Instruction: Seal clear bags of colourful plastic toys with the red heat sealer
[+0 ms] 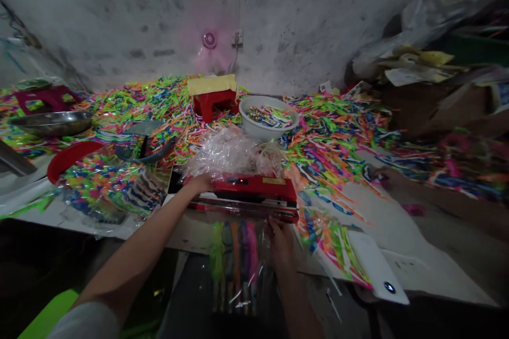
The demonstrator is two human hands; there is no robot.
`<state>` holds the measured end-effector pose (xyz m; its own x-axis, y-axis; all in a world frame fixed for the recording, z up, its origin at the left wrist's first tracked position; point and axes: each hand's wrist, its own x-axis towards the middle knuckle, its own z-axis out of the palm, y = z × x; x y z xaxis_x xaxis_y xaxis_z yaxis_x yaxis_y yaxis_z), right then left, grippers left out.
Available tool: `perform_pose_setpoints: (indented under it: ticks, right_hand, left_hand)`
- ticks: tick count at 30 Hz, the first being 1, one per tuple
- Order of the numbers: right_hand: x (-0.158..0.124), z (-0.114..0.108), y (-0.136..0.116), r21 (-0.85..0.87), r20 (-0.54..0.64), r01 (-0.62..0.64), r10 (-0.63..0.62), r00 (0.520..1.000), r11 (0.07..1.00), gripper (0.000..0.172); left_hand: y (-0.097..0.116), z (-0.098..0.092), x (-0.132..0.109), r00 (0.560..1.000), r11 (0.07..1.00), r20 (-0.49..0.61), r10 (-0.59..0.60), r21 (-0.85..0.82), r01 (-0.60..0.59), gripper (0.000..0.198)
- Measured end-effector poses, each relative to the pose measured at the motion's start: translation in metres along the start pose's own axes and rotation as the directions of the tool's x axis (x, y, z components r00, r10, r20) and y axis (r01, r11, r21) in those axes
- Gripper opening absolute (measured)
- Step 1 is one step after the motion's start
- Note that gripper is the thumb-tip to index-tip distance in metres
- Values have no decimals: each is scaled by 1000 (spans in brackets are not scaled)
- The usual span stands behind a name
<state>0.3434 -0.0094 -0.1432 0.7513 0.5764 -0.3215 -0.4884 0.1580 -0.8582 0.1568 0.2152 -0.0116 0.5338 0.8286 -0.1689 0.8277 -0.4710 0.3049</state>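
A red heat sealer (pixel 254 186) with a small lit orange light lies at the table's front edge. My left hand (pixel 200 184) rests on its left end, fingers lying over the top. In front of the sealer hangs a clear plastic bag (pixel 235 254) holding several colourful strips in green, blue, orange, purple and pink. Its upper edge is at the sealer's front. My right hand (pixel 279 234) pinches the bag's upper right edge. Crumpled clear plastic bags (pixel 225 151) are heaped just behind the sealer.
Loose colourful strips (pixel 330 153) cover the table. Around stand a white bowl (pixel 248 126), red stool (pixel 210 105), metal basin (pixel 51 124), red basin (pixel 59 161) and filled bags (pixel 107 185). A white phone (pixel 376 265) lies front right; another person's hand (pixel 387 177) reaches in there.
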Motion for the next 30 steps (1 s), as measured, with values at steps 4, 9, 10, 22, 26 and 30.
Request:
perform_pose_setpoints:
  ticks: [4, 9, 10, 22, 26, 30]
  right_hand:
    - [-3, -18, -9, -252, -42, 152, -168, 985, 956, 46]
    - [14, -13, -73, -679, 198, 611, -700, 686, 407, 38]
    - [22, -3, -90, -733, 358, 640, -669, 651, 231, 37]
    - [89, 57, -136, -748, 651, 627, -60, 756, -217, 18]
    - [81, 40, -130, -662, 721, 750, -283, 633, -9, 16]
    - [53, 18, -121, -469, 819, 862, -273, 505, 191, 28]
  left_hand:
    - [-9, 11, -13, 995, 1000, -102, 18, -11, -19, 25]
    - [-26, 36, -19, 893, 925, -424, 152, -258, -280, 31]
    - [-29, 41, -18, 881, 908, -456, 127, -304, -288, 32]
    - [-30, 42, -16, 852, 878, -496, -169, -468, -99, 21]
    - [-23, 34, -24, 844, 865, -523, -120, -472, -169, 21]
    - [-21, 36, -53, 845, 797, -524, 109, -462, -389, 24]
